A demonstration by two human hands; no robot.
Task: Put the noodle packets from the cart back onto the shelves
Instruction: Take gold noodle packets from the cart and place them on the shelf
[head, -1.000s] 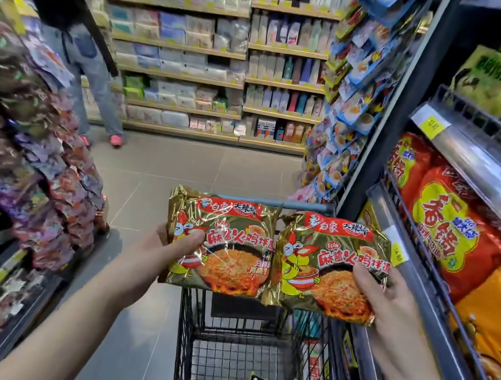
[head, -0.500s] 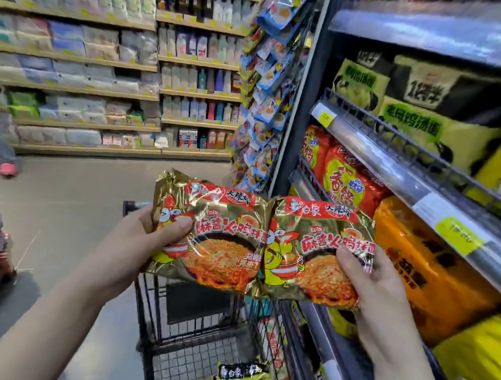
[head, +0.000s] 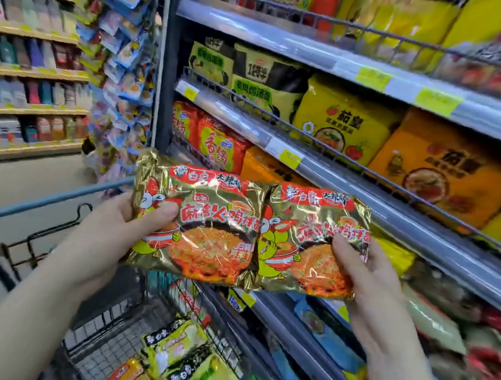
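both grips clamped: left hand (head: pixel 108 228) on left packet (head: pixel 205 225), right hand (head: pixel 367 290) on right packet (head: pixel 309 243). long axes sideways. shelves (head: pixel 414 226) lay rightward, right hand nearer.

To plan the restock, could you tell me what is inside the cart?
In the cart, yellow-green packets and an orange packet lie on the floor; the left arm covers the rest.

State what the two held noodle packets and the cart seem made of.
Noodle packets: likely metallised plastic film, glossy gold; crinkles and sharp glints show. Cart: apparently dark coated metal wire, a thin rigid grid; its matte blue-grey handle is perhaps plastic.
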